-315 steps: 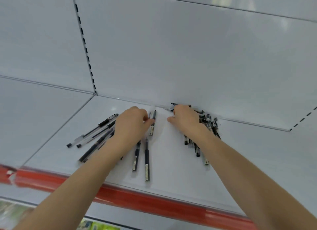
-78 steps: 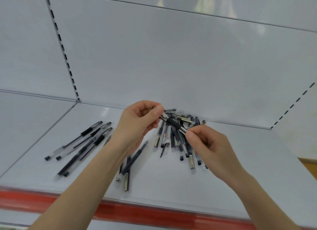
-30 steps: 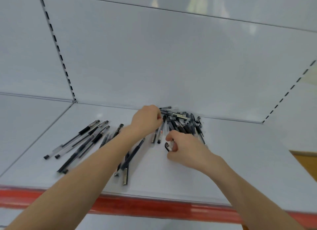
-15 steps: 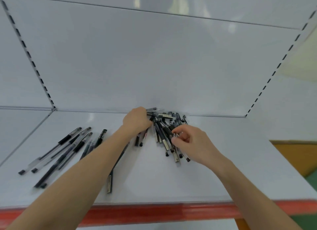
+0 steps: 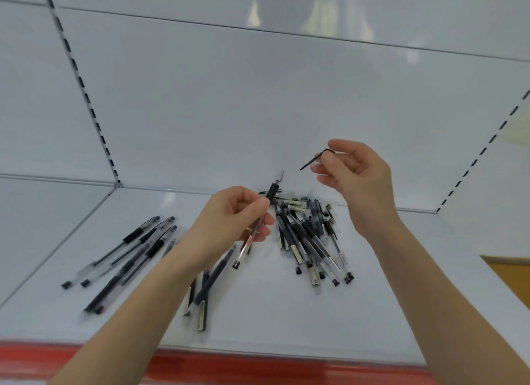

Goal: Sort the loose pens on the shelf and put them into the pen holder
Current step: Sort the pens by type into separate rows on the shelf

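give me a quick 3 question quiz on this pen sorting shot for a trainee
1. True or false: the left hand holds a pen with its tip bare.
2. The biggest pile of pens lies: A) left of the left hand B) between both hands C) on the red edge
3. Which hand pinches the thin dark piece?
Key: 1 true; 2 B; 3 the right hand
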`<action>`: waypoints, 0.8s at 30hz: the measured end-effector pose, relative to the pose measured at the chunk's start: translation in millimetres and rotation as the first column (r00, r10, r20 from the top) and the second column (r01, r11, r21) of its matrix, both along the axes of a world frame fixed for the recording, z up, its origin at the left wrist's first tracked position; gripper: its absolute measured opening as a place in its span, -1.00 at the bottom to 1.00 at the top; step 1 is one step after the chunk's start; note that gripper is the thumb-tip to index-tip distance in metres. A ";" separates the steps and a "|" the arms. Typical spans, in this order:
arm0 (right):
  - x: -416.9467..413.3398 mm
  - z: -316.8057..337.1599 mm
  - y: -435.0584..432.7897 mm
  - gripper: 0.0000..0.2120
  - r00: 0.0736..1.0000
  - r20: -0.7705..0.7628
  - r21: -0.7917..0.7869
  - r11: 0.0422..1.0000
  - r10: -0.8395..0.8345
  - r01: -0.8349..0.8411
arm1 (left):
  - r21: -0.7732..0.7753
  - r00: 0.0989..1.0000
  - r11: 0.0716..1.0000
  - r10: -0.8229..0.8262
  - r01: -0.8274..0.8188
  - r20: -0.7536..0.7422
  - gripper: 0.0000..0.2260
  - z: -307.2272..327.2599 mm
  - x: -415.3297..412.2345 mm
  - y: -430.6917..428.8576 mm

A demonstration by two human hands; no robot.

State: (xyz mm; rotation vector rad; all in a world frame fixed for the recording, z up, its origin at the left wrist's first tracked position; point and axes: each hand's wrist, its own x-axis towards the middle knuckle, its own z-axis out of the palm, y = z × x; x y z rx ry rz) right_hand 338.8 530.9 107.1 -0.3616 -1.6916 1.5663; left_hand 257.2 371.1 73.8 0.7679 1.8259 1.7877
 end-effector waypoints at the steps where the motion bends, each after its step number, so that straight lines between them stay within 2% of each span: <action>1: -1.4 2.4 -2.4 -0.87 1.000 -0.013 0.000 1.000 0.013 -0.013 | 0.011 1.000 1.000 0.003 -0.003 -0.016 -0.91 -0.5 3.4 -4.1; 5: -3.9 4.2 -14.4 -0.87 0.996 -0.018 0.018 0.996 0.089 -0.088 | 0.034 0.998 0.999 0.026 -0.024 -0.052 -0.92 -2.9 11.5 -13.5; 9: -3.0 1.0 -24.4 -0.86 0.989 0.040 0.085 0.986 0.141 -0.144 | 0.032 0.996 0.998 0.053 -0.051 -0.076 -0.91 -4.4 12.6 -16.3; 19: -0.5 -5.5 -30.5 -0.86 0.971 0.110 0.156 0.961 0.211 -0.226 | 0.086 0.988 0.992 0.101 -0.091 -0.121 -0.95 -0.2 16.0 -15.0; 24: -6.6 -8.9 -36.9 -0.87 0.975 0.073 0.173 0.960 0.210 -0.220 | 0.102 0.967 0.980 0.185 -0.169 -0.174 -0.89 -1.1 9.6 -16.4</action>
